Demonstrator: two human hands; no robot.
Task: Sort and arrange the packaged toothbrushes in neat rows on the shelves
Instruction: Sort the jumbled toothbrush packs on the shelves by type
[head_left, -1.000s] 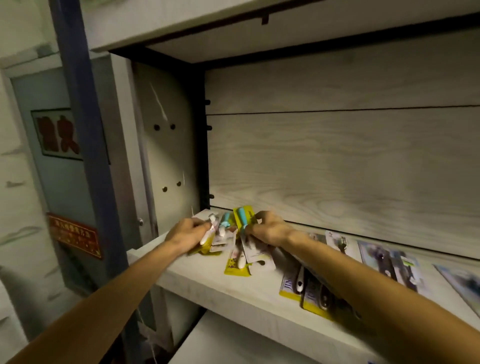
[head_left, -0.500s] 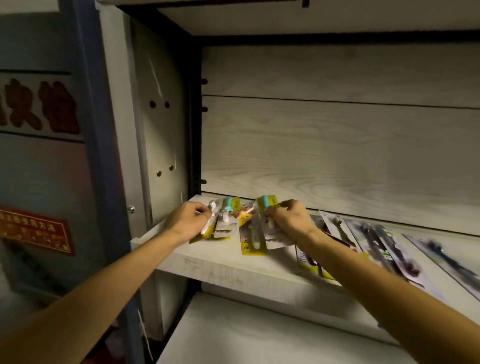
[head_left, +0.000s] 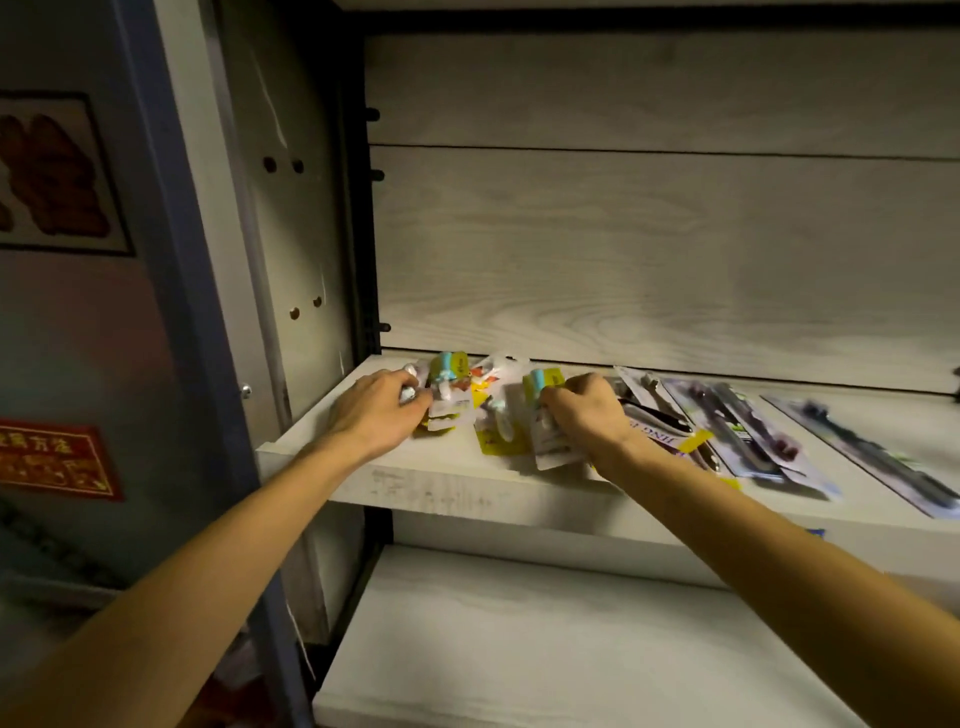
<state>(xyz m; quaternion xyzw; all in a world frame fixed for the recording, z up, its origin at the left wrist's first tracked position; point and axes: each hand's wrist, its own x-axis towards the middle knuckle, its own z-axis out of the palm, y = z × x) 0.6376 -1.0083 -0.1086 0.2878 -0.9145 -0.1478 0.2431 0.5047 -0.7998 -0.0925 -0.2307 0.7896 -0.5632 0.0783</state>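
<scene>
Since the frame half a second back, both hands have drawn slightly apart along the shelf, and the small yellow pack between them now lies free of either hand; the camera has also closed in.

Nearest the viewer, two bare forearms reach up and forward over the lower shelf (head_left: 519, 639), pale wood grain.

Left hand (head_left: 375, 410): fingers curled round the near edge of a small yellow-and-teal toothbrush pack (head_left: 448, 387) at the left end of the upper shelf (head_left: 447, 491). The pack lies just beyond and right of the knuckles, flat or nearly flat on the board; exact tilt cannot be told.

Right hand (head_left: 584, 415): fingers curled, pinching a second small pack with a teal brush head (head_left: 543, 402), whose white card end sticks out toward the shelf's front edge, below the hand.

Between the two grips: one loose yellow-backed pack (head_left: 498, 423) flat on the shelf, touched by neither hand.

Right of the right-hand grip: long toothbrush packs (head_left: 737, 426) laid side by side, slanting back to front, partly overlapped; blurred. One more long pack (head_left: 878, 460) lies apart, farther right.

Beyond the grips: wood-grain back panel (head_left: 649, 249). Left of the left grip: cabinet side panel with drilled holes (head_left: 291, 239), then a blue upright (head_left: 171, 260), and a red sign with gold characters (head_left: 54, 460).
</scene>
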